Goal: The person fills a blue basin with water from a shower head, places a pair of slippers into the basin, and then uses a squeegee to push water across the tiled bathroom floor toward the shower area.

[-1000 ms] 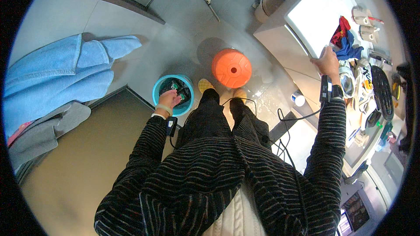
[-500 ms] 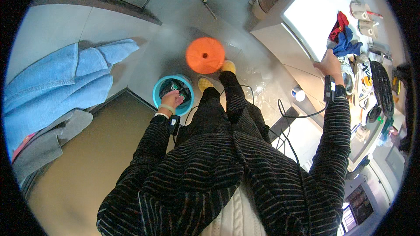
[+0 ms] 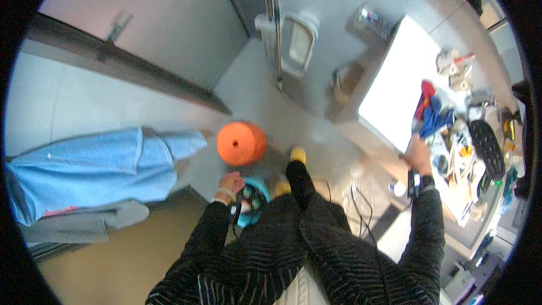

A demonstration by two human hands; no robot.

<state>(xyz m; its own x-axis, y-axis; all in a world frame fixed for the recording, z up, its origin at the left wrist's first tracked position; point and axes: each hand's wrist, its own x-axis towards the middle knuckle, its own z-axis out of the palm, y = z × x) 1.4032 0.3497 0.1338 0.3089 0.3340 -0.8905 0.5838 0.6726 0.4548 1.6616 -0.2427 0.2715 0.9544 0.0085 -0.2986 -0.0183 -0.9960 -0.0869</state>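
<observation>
My left hand (image 3: 231,183) hangs over the left rim of a light-blue bucket (image 3: 261,185). Its fingers look bent but are blurred, and nothing shows in them. Dark items (image 3: 252,196) lie inside the bucket, too smeared to name. Just beyond stands an orange stool (image 3: 241,143) with a hole in its round top. On the right, my right hand (image 3: 416,156) holds the near edge of a white countertop (image 3: 389,96), its fingers bent over that edge. A heap of red and blue cloth (image 3: 433,116) lies right beside this hand.
Shoes (image 3: 460,147), a black sole-like item (image 3: 487,149) and cups (image 3: 449,62) crowd the counter. Blue jeans (image 3: 96,164) hang at the left. Further off are a squat toilet (image 3: 298,45), a metal pole (image 3: 274,22) and a bin (image 3: 347,82). A cable (image 3: 361,209) dangles near my legs.
The view has swung upward and away, showing more of the far floor and the toilet. My left hand has moved from over the bucket's contents to its left rim. My right hand stays at the counter.
</observation>
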